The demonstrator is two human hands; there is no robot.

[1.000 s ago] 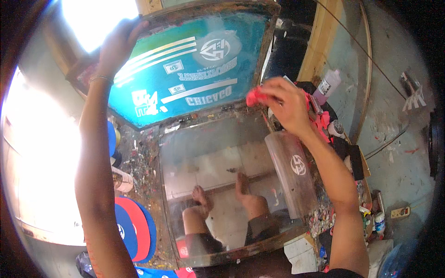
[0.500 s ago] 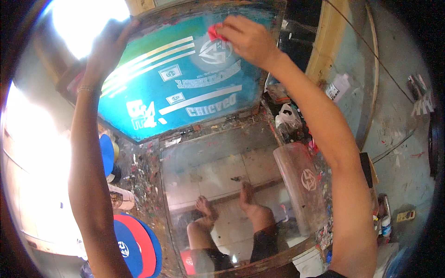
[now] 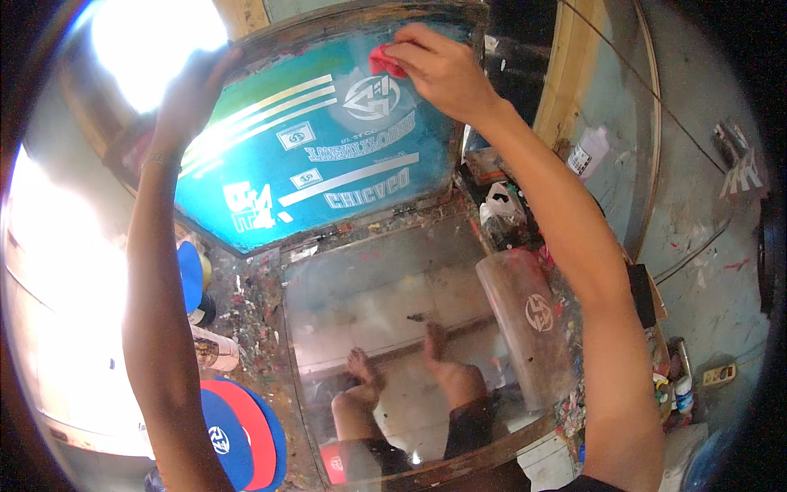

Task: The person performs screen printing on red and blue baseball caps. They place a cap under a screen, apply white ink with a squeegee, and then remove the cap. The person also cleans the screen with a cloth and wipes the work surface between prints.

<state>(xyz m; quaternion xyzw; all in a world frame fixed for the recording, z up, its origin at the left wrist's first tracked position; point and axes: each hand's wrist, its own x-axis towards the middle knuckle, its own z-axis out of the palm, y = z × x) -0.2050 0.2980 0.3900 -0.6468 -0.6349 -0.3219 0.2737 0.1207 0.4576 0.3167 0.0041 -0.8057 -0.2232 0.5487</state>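
A screen-printing frame point(image 3: 361, 12) is tilted up, its blue mesh point(image 3: 246, 176) showing pale stripes, lettering and a round emblem. My left hand point(image 3: 190, 94) is closed on the frame's upper left edge, dark against the bright light. In my right hand point(image 3: 447, 72), a crumpled red cloth point(image 3: 385, 61) is pinched between the fingers, touching the mesh just above the round emblem. Below the frame lies a glass tabletop point(image 3: 369, 271), with my legs and feet visible through it. A curled clear sheet point(image 3: 520, 344) with a pale emblem rests on its right side.
Blue and red rounded pieces point(image 3: 246, 435) lie at the lower left, near a paint-stained container point(image 3: 215, 348). Right of the glass sits a plastic bag point(image 3: 502, 211). A white bottle point(image 3: 589, 152) stands farther right by the wall. Cables point(image 3: 648, 98) run along that wall.
The red cloth has moved slightly up off the round emblem, which now shows whole. My left hand keeps its hold on the frame. The whole view has shifted a little.
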